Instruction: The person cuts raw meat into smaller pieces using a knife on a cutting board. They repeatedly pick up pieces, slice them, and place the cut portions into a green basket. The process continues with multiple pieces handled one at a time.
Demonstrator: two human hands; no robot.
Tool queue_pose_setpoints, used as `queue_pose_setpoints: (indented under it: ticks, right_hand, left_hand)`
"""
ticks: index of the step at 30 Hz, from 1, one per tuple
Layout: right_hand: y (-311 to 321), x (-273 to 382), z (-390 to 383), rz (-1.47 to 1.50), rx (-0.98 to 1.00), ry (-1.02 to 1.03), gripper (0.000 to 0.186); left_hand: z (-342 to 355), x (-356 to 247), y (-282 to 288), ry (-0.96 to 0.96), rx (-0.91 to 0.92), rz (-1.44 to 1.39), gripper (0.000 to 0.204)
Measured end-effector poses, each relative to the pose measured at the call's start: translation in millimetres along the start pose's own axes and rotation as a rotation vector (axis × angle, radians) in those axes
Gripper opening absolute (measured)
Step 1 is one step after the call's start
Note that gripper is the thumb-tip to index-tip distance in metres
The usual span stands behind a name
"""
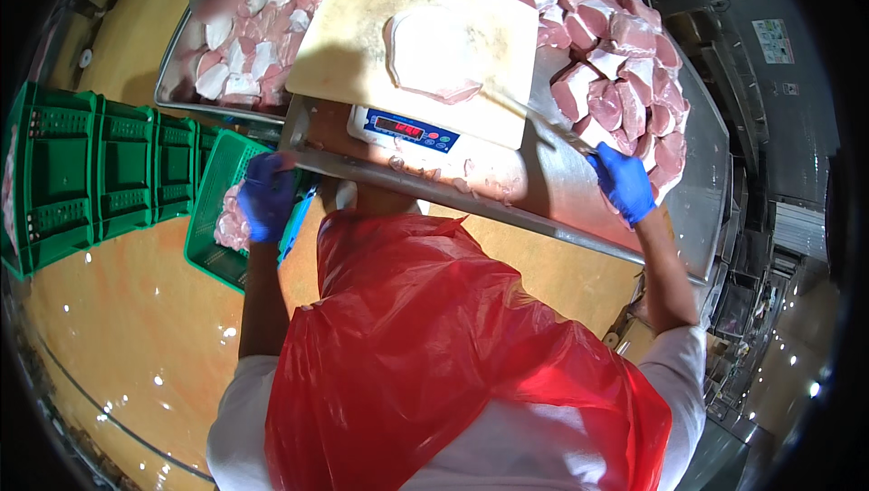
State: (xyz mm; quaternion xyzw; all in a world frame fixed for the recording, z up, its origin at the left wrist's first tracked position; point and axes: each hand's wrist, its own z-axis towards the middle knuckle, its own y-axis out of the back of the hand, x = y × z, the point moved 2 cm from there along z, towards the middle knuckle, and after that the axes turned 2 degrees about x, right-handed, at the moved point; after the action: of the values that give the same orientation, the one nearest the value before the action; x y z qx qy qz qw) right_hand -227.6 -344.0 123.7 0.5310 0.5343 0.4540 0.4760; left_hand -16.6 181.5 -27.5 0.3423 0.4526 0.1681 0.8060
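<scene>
My right hand, in a blue glove, is closed around the handle of a knife. Its blade points left across the right edge of a white cutting board. A pale slab of meat, brightly lit, lies flat on the board. The board rests over a digital scale with a lit red display. Off the table's left corner, my gloved left hand hangs beside a green crate containing meat scraps. Its fingers look curled in; whatever they may hold is hidden.
Cut meat pieces are heaped on the right of the steel table. A metal tub of smaller chunks stands back left. Green crates line the far left. Small scraps lie along the table's front edge.
</scene>
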Motion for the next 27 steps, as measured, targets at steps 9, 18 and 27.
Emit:
queue_pose_setpoints:
  ticks: [9,18,27]
  right_hand:
    - [-64,90,33,0.992,-0.621,-0.521,0.020]
    - [-38,98,55,0.943,-0.786,-0.393,0.024]
    - [-42,126,48,0.572,-0.433,-0.256,0.014]
  left_hand:
    - [108,-25,-17,-0.057,-0.093,-0.439,0.041]
    - [189,-229,-101,-0.048,0.451,0.507,0.066]
    - [168,-101,-87,-0.669,0.248,0.120,0.068]
